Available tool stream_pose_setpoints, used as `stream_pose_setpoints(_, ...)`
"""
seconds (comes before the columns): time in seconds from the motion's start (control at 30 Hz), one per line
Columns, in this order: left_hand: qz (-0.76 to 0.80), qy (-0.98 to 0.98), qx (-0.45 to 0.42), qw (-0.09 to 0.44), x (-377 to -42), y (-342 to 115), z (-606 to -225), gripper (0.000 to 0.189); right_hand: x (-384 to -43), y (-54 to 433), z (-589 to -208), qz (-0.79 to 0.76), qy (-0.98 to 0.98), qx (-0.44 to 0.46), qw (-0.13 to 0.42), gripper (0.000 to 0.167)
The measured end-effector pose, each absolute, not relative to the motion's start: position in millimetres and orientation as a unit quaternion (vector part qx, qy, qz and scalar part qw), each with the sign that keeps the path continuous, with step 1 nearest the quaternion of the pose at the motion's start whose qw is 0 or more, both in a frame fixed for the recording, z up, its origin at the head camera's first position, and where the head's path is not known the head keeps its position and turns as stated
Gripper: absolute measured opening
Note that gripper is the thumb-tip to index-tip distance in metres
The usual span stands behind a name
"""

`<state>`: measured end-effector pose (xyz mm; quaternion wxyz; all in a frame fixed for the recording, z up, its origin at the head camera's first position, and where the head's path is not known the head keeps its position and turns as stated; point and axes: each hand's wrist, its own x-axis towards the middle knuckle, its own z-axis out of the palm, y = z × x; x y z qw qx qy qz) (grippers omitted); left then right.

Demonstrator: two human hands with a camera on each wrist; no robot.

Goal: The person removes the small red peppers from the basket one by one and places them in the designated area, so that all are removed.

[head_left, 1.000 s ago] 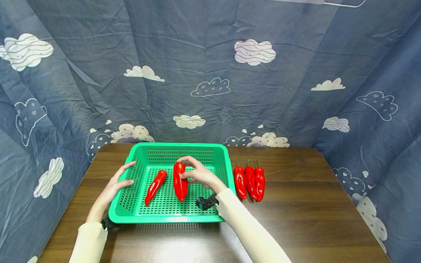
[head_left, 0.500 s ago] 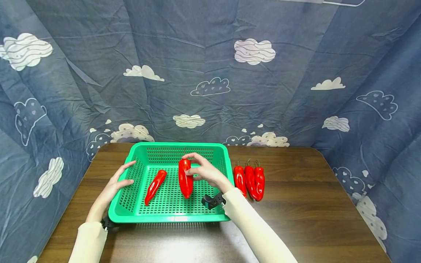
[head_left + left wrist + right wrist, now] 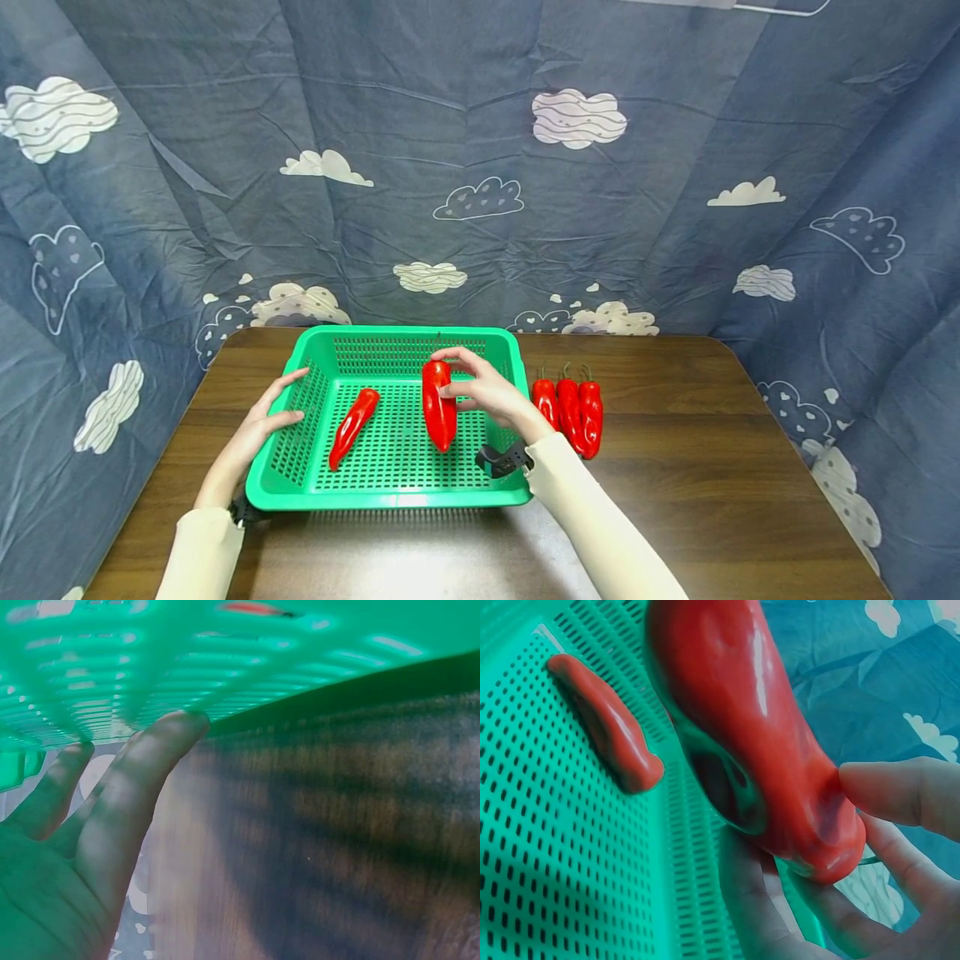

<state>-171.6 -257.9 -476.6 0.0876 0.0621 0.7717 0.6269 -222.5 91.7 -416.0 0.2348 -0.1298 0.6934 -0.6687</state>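
A long red pepper (image 3: 438, 406) is held over the right half of the green basket (image 3: 330, 501), tip toward me. My right hand (image 3: 487, 392) grips its upper end between thumb and fingers, which the right wrist view also shows. A second red pepper (image 3: 352, 429) lies slanted on the basket floor to the left. My left hand (image 3: 258, 429) rests at the basket's left rim, thumb and a finger spread over it. In the left wrist view, nearly straight fingers (image 3: 135, 776) lie against the outer side of the slotted wall.
Several more red peppers (image 3: 591, 417) with green stems lie side by side on the wooden table (image 3: 712, 467), just right of the basket. My right forearm partly covers them. A blue cloud-patterned curtain (image 3: 480, 258) hangs behind and around the table.
My right hand has moved to the right with the pepper in its grip, still over the basket. My left hand, the basket and the other peppers have stayed in place.
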Motion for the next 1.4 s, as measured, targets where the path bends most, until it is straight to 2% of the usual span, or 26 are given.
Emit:
stream_pose_setpoints(0.63,0.616,0.780,0.082,0.070,-172.8,-258.8,-478.3,0.064,-222.6,122.5,-410.5,-0.686,0.682,-0.124,0.221,0.052)
stream_pose_setpoints(1.4,0.616,0.780,0.096,0.058,-174.3,-259.0,-481.3,0.062,-221.6,158.8,-409.4,-0.686,0.699,-0.115,0.165,0.052)
